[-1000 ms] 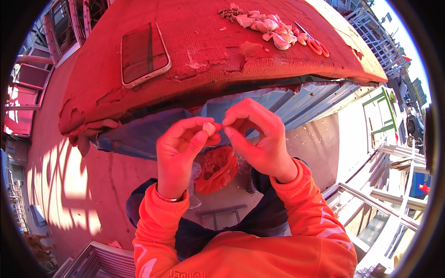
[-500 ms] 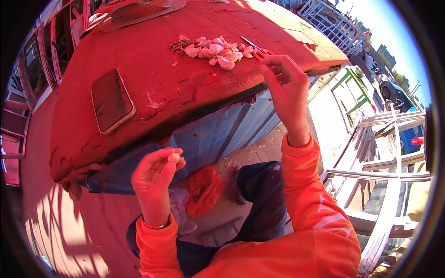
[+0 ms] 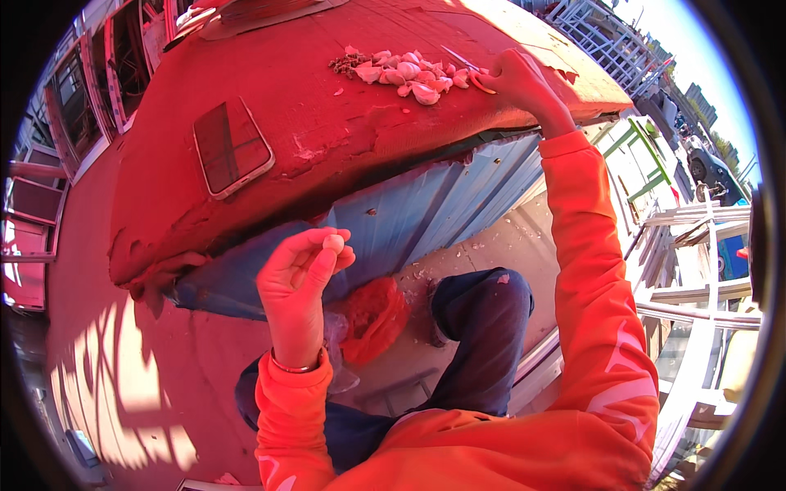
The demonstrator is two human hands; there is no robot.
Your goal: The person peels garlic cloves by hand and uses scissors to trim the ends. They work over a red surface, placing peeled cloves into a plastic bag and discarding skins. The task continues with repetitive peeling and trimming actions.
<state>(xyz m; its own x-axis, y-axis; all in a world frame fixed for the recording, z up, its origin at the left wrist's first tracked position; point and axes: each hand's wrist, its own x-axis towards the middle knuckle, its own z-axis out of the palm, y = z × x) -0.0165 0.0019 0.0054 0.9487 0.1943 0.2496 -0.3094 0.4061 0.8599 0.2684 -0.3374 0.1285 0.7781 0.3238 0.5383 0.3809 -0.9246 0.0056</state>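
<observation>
Between the thumb and fingertips of my left hand (image 3: 299, 274) is a small pale garlic clove (image 3: 333, 243), held in front of the table's near edge. My right arm reaches out to the far right of the red-covered table (image 3: 303, 106). There my right hand (image 3: 524, 82) is closed at the orange handle of a pair of scissors (image 3: 460, 57), whose blades point away to the left. Beside the scissors lies a heap of garlic cloves (image 3: 409, 72), with brown scraps (image 3: 348, 60) at its left end. My fingers partly hide the scissors' handle.
A phone (image 3: 233, 147) lies on the left of the table. Below the table's blue metal side (image 3: 385, 217), an open red bag (image 3: 375, 319) sits by my legs. White frames (image 3: 696, 311) and a green stand (image 3: 647, 155) are at the right.
My right hand has moved away from me and down to the scissors, closing at their handle. The left hand still pinches its clove. The whole view has shifted slightly.
</observation>
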